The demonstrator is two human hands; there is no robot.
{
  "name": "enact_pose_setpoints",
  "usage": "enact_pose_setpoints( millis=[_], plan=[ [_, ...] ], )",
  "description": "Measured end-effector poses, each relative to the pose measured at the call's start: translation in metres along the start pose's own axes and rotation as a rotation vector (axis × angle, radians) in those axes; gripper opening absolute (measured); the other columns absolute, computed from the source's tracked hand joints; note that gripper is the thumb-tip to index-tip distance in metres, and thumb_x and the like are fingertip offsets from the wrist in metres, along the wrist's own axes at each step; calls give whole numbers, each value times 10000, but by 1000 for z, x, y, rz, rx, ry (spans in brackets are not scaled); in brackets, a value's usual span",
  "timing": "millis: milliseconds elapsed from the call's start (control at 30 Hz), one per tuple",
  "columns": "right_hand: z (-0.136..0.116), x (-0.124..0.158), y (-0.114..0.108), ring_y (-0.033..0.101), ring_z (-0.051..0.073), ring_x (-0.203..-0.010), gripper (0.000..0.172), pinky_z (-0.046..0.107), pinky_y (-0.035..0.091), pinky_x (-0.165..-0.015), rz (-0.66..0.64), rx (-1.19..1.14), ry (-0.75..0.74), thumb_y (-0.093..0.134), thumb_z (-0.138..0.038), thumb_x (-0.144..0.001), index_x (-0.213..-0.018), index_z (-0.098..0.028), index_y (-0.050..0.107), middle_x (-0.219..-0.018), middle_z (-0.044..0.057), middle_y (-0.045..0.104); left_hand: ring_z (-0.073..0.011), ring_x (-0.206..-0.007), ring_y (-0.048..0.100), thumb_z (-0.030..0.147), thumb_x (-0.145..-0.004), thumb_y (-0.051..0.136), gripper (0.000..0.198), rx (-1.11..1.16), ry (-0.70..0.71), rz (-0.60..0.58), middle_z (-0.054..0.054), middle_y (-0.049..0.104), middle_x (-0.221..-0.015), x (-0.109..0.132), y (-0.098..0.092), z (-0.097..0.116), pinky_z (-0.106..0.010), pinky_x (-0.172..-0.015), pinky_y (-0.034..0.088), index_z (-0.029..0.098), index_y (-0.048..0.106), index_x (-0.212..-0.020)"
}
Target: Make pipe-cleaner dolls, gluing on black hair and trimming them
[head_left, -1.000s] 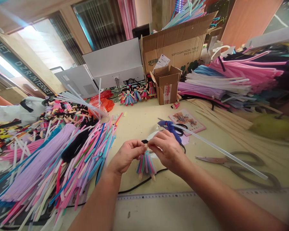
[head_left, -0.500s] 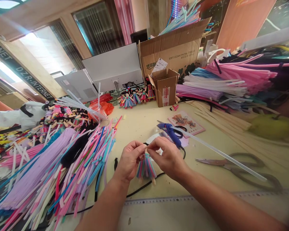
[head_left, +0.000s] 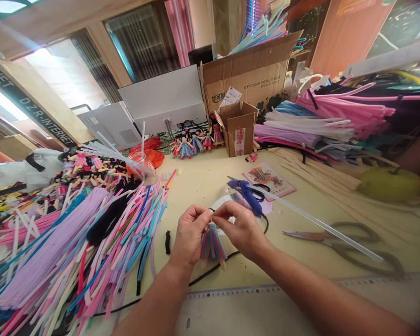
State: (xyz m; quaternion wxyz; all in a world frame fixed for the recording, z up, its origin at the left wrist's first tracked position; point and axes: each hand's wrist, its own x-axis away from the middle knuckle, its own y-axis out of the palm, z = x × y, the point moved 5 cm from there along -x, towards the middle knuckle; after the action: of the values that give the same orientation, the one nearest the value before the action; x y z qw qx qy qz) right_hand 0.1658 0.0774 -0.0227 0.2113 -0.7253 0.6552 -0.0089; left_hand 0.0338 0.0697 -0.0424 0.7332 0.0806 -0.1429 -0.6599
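Observation:
Between my hands hangs a small doll (head_left: 213, 245) with a skirt of pink, blue and teal pipe cleaners; its head is mostly covered by my fingers. My left hand (head_left: 192, 231) pinches it near the top from the left. Fingertips of my right hand (head_left: 236, 226) are pressed together at the same spot, touching or nearly touching the left fingertips; what they pinch is too small to make out. Just beyond the right hand lies a blue glue gun (head_left: 250, 196) with a long clear glue stick (head_left: 322, 224) behind it.
Large scissors (head_left: 339, 242) lie at the right, near a green fruit (head_left: 392, 184). Pipe cleaners (head_left: 52, 252) pile up on the left. Finished dolls (head_left: 185, 145) stand beside a small cardboard box (head_left: 240, 133) at the back. A ruler (head_left: 238, 291) runs along the front.
The view has shifted slightly. Both hands stay together at the doll's top, with hardly any movement of the fingers.

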Motion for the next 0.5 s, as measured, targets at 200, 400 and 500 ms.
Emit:
enact_pose_setpoints(
  millis=[200, 400, 500],
  plan=[
    [3, -1, 1, 574, 138, -672, 110, 267, 430, -632, 5, -47, 30, 645, -200, -805, -698, -190, 623, -696, -8, 653, -61, -517, 401, 297, -706, 747, 219, 23, 5, -6, 55, 490, -537, 1, 2, -1, -191, -525, 325, 154, 583, -683],
    [5, -4, -2, 582, 133, -675, 101, 257, 437, -631, -15, -31, -3, 656, -239, -813, -723, -193, 653, -715, -9, 667, -64, -516, 435, 306, -658, 773, 228, -39, -34, -11, 33, 548, -565, -3, -1, 3, -196, -526, 349, 139, 623, -700],
    [7, -7, -2, 581, 132, -688, 91, 254, 440, -647, -46, -14, -25, 656, -251, -821, -749, -195, 657, -726, -11, 671, -57, -512, 440, 290, -646, 772, 220, -44, -6, -3, 30, 567, -589, -5, -3, 5, -192, -526, 356, 137, 623, -698]
  ],
)
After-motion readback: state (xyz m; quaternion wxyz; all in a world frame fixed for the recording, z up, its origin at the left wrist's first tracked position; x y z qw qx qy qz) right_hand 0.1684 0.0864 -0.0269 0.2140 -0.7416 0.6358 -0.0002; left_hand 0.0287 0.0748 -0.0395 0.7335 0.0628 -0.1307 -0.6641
